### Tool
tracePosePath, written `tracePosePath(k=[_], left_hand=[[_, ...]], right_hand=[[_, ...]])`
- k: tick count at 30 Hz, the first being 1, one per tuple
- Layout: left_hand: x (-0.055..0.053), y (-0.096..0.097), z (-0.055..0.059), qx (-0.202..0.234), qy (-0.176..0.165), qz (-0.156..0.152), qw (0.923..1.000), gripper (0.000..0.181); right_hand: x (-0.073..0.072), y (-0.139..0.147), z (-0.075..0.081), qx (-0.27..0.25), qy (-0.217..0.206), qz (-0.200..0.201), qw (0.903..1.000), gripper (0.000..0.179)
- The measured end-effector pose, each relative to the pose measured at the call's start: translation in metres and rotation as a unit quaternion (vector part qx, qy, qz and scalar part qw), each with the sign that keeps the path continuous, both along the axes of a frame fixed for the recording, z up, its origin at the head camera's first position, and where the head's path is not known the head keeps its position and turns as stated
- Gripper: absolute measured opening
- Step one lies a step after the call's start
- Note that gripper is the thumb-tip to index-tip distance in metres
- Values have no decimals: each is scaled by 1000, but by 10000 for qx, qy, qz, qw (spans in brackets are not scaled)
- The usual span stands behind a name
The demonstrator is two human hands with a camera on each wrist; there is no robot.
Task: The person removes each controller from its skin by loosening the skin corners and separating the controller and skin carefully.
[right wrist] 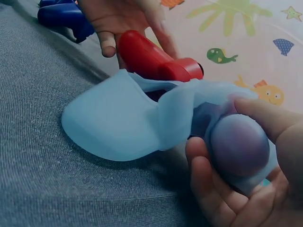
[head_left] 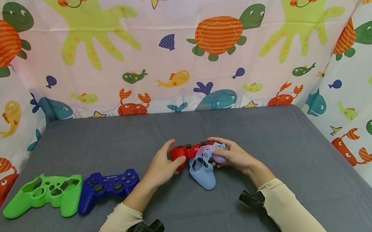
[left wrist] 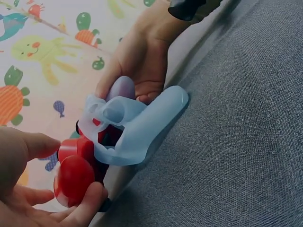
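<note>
A red game controller is between the two hands, close over the grey cloth. My left hand holds its left end, with the thumb in front and fingers behind; the red grip shows bare there. A pale blue, soft silicone controller cover is pulled over the controller's right grip, which tints it purple. The cover's other half hangs loose towards the front. My right hand grips the covered right end, thumb on top and fingers curled below. The controller's middle is partly hidden by the cover.
To the left lie a blue controller and a green controller cover, their ends touching or overlapping. A grey cloth covers the table. A curtain with sea animals stands along the back and sides. Each wrist wears a black camera.
</note>
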State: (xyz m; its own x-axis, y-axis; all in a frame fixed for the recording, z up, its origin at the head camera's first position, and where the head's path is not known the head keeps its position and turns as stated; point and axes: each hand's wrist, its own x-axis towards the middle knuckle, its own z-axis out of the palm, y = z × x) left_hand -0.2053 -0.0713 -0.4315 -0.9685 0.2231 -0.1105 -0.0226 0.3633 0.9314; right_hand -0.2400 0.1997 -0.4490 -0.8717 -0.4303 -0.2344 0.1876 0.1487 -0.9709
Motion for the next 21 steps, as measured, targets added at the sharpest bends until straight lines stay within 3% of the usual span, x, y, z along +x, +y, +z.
tracePosePath(k=[7, 12, 21], left_hand=[[-2, -2, -5, 416, -386, -182, 9982, 67], [-4, -4, -7, 715, -581, -101, 9957, 67], [-6, -8, -8, 686, -625, 37, 9957, 67]], right_hand=[[1, 1, -3, -146, 117, 315, 9993, 59], [2, 1, -4, -99, 171, 333, 9993, 61], [3, -1, -2, 15, 240, 108, 9997, 67]])
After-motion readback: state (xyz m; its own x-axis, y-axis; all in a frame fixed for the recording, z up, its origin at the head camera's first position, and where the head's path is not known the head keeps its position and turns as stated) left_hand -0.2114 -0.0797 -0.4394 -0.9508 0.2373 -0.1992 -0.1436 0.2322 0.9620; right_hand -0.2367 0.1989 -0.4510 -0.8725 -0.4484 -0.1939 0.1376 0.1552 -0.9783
